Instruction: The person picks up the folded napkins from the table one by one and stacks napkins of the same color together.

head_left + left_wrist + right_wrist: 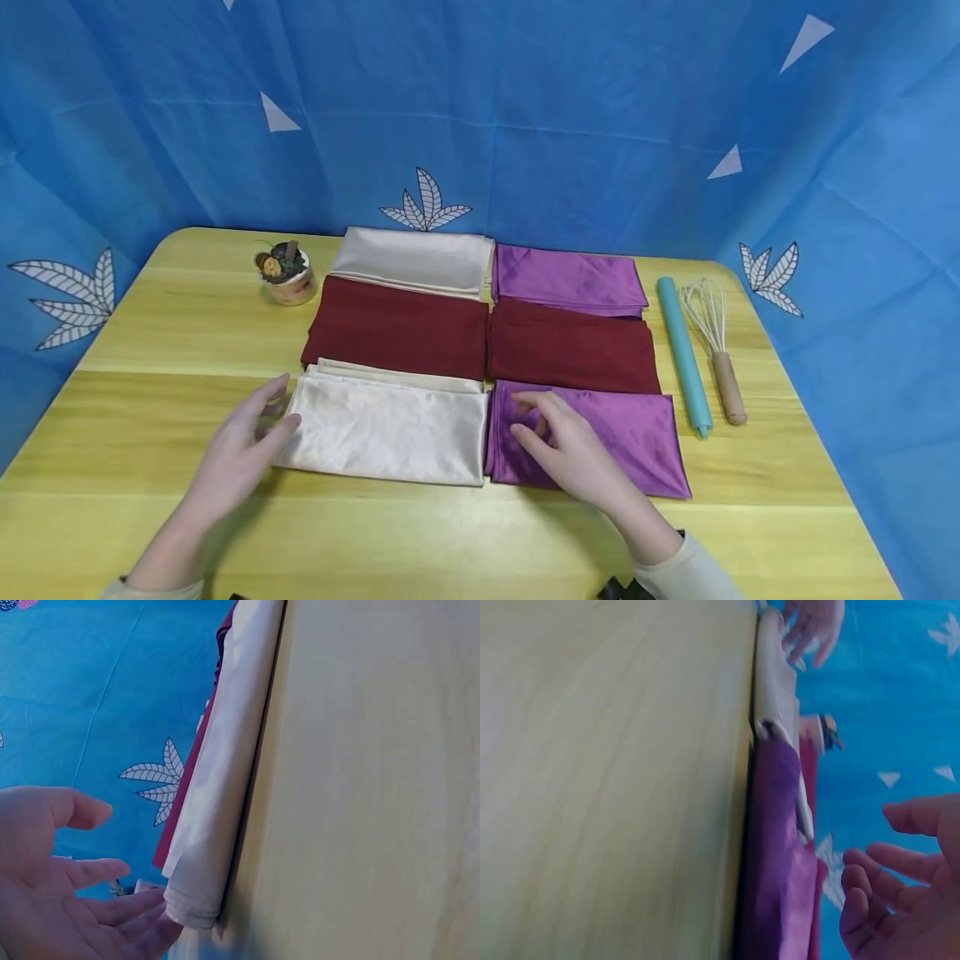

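The folded cream cloth point(390, 433) lies before you at the front left of the bench point(150, 400), with the folded purple cloth point(622, 442) just beside it at front right, their inner edges nearly meeting. Your left hand point(238, 446) is relaxed and ungripping at the cream cloth's left end, thumb spread from the fingers; you cannot tell whether the fingertips touch the fabric. Your right hand point(568, 446) hovers above the purple cloth's left part, fingers loosely bent, grasping nothing.

Close behind these, you have two dark red cloths point(401, 329) side by side, then a rear cream cloth point(412, 258) and a rear purple cloth point(566, 277) along the back edge. Bare wood runs from the front row toward you and broadly off to your left. On your right, a narrower strip separates the cloths from a teal rolling pin point(684, 358); a whisk point(725, 375) lies beside it, near the right edge. A dessert cup point(291, 287) stands at back left, before a blue curtain point(480, 83).
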A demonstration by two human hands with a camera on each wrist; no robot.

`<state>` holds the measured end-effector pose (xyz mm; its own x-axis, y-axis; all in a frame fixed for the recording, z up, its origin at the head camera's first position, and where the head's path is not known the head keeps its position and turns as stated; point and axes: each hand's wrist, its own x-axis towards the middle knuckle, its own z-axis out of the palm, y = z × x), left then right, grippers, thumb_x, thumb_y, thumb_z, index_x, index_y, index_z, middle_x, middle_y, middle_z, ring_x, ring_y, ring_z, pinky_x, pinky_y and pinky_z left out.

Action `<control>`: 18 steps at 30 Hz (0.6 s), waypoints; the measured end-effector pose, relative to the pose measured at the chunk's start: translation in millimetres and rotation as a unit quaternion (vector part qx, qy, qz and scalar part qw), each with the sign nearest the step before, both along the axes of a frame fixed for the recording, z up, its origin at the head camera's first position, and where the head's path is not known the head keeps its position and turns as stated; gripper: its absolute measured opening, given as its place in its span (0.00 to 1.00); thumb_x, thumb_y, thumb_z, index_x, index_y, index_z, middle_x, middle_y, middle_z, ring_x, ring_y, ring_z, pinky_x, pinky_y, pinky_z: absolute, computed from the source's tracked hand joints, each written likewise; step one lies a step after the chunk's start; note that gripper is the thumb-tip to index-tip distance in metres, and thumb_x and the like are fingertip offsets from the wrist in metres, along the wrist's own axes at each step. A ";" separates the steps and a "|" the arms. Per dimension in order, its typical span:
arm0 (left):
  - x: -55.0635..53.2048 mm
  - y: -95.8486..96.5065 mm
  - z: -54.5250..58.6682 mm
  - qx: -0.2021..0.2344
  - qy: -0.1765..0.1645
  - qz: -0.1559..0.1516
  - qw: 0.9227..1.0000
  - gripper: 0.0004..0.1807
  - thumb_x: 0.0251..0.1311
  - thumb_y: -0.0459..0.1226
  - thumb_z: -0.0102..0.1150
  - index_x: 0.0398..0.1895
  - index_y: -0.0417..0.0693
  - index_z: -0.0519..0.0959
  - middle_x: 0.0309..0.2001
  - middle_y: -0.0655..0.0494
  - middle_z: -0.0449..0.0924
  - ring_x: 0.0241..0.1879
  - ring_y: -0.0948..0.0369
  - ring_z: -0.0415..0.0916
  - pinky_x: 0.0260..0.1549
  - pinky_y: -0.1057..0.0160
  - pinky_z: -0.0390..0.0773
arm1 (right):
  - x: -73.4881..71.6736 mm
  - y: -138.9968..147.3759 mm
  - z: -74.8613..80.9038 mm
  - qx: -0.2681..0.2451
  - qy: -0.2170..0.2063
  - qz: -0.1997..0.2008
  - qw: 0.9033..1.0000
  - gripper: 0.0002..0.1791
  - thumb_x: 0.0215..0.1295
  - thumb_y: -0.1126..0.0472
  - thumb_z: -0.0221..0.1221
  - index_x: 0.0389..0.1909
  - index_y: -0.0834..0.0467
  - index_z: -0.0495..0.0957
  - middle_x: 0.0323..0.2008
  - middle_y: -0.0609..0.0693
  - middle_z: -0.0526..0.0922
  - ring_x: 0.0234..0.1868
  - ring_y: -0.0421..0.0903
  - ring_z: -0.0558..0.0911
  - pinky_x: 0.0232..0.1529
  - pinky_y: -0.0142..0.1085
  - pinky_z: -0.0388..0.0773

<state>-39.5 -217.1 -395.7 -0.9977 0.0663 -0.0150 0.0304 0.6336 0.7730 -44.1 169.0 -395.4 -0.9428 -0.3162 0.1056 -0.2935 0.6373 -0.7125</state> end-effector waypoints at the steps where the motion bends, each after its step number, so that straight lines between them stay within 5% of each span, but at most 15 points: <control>1: 0.0 0.7 -0.9 0.002 -0.001 -0.001 1.000 0.31 0.69 0.42 0.50 0.71 0.41 0.58 0.62 0.38 0.67 0.55 0.46 0.68 0.46 0.56 0.71 | -1.6 -4.4 -0.8 -0.001 -0.005 0.005 1.000 0.20 0.64 0.60 0.61 0.56 0.57 0.74 0.44 0.46 0.78 0.31 0.36 0.71 0.31 0.32 0.72; 6: -1.4 3.9 -6.3 0.002 0.006 -0.015 1.000 0.29 0.68 0.39 0.51 0.69 0.38 0.60 0.62 0.38 0.67 0.55 0.46 0.68 0.47 0.59 0.70 | -8.8 -23.7 -5.9 0.022 -0.004 0.025 0.999 0.21 0.63 0.60 0.61 0.56 0.58 0.74 0.44 0.47 0.78 0.31 0.38 0.72 0.33 0.34 0.72; 13: -3.9 5.2 -11.4 -0.026 -0.007 -0.028 0.999 0.31 0.65 0.42 0.54 0.68 0.38 0.63 0.66 0.34 0.61 0.64 0.34 0.53 0.57 0.34 0.54 | -11.5 -41.5 -10.4 0.095 0.009 0.028 0.995 0.24 0.62 0.57 0.62 0.57 0.62 0.72 0.49 0.55 0.77 0.50 0.49 0.76 0.52 0.44 0.74; 18: -6.8 6.2 -13.3 -0.039 0.001 -0.028 0.999 0.30 0.63 0.41 0.55 0.66 0.36 0.65 0.63 0.31 0.63 0.62 0.33 0.54 0.56 0.34 0.55 | -11.2 -50.6 -14.2 0.143 0.039 0.035 0.988 0.26 0.59 0.57 0.65 0.56 0.63 0.72 0.45 0.59 0.75 0.44 0.52 0.77 0.45 0.44 0.76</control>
